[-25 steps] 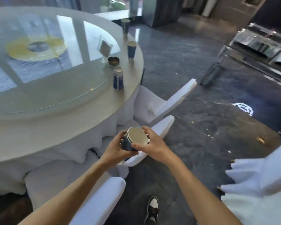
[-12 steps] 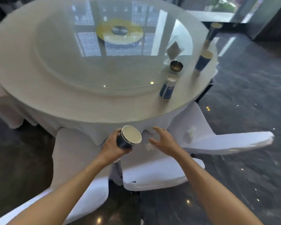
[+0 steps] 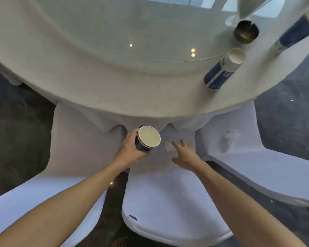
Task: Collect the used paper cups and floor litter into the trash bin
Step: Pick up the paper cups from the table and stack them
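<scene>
A: Where's the stack of paper cups (image 3: pixel 146 139)?

B: Left hand (image 3: pixel 132 148) is wrapped round it, dark blue sides, white rim facing the cam. Looks like more than one nested, going by the double rim. Held just below the bench (image 3: pixel 100 82) edge, over a white-covered chair seat (image 3: pixel 182 184).

A: Right hand (image 3: pixel 185 154)?

B: Fingers spread, holding nothing, reaching toward a crumpled tissue (image 3: pixel 168 146) on the seat. Tissue sits at abt 11 o'clock from the hand; fingertips right at it, can't tell if touching.

A: So the step is?

B: Litter pickup off the chair, I'd say, w/ cups parked in the other hand. Next move prob needs a light pinch. The tissue is soft and will squash, and it's white on white fabric, easy to miss part of it.

A: Anything else left?

B: Second tissue wad (image 3: pixel 230 137) on the next chair at 3 o'clock from the first. On the bench, 1 o'clock: a tall paper cup stack (image 3: pixel 221 70), and another blue cup (image 3: pixel 296 31) further right at the frame edge. A small brass dish (image 3: pixel 245 32) btwn them; not trash, I'd guess.

A: Bin?

B: Not in view. Task looks maybe a third done, judging by what's still out.
</scene>
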